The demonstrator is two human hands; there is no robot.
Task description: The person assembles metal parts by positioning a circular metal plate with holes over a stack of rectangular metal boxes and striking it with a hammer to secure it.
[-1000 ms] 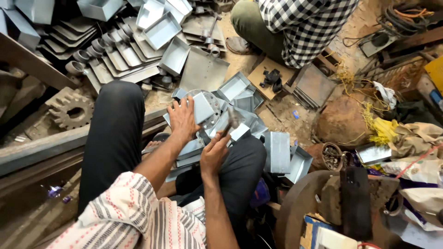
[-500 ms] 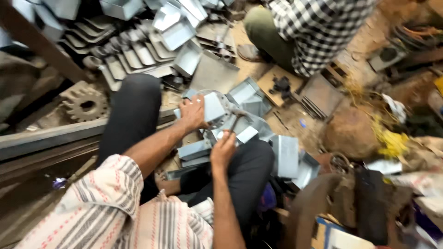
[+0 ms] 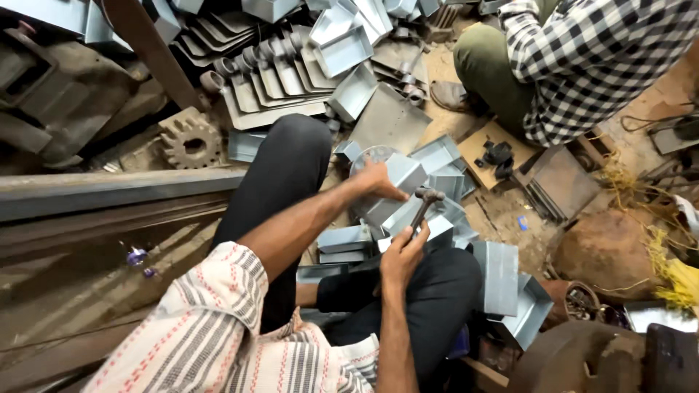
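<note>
**Workshop floor, counted**

One hammer (image 3: 424, 206). One toothed gear wheel (image 3: 191, 143). One large brown rock (image 3: 606, 252). Two hands at work: the left hand (image 3: 376, 179) and the right hand (image 3: 403, 252). One second person in a checked shirt (image 3: 591, 58). The folded sheet-metal trays (image 3: 344, 51) are too many and too overlapped to count.

Sheet-metal workshop, work done on the ground. Dirt floor (image 3: 502, 211) littered with folded grey metal trays (image 3: 342, 51) and stacked cut blanks (image 3: 269, 80) far centre. Rusty gear wheel (image 3: 191, 142) far left beside a heavy steel beam (image 3: 109, 189). Small hammer (image 3: 424, 204) in use at centre. Second worker in a checked shirt (image 3: 590, 58) seated far right.
</note>
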